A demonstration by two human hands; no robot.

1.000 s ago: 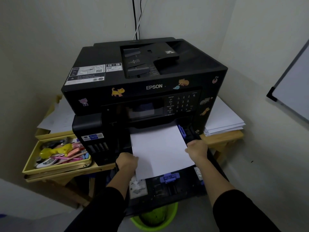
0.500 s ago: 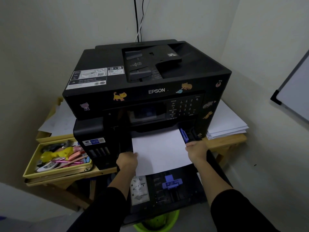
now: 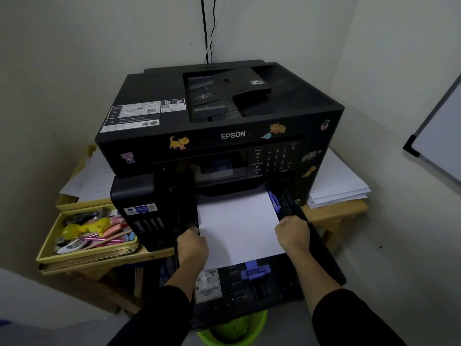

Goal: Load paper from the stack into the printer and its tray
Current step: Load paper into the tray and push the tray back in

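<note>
Right now both hands hold the paper (image 3: 239, 226). The left hand (image 3: 193, 245) has its fingers curled round the paper's left edge. The right hand (image 3: 293, 233) is curled round the right edge, so each hand grips one side.

The paper is white and lies flat over the black tray (image 3: 274, 290), which sticks out from the bottom front of the printer (image 3: 224, 116). The far end of the paper sits under the printer's front opening. The near edge comes right up to a blue end guide (image 3: 255, 270) on the tray floor, and I cannot tell if they touch. Past that guide the tray floor is bare and dark up to its front lip.

On the right, the paper's far corner is just beside a blue side guide (image 3: 274, 201). The right hand sits close to the tray's right wall, so it is a tight fit there. On the left, the hand is squeezed in next to the printer's ink block (image 3: 149, 208).

The stack of paper (image 3: 336, 181) lies on the wooden table (image 3: 334, 211) to the right of the printer, near the wall. A yellow box (image 3: 82, 255) of pens sits on the left side, just beside the printer. A green bin (image 3: 232, 330) stands on the floor below the tray's front edge.
</note>
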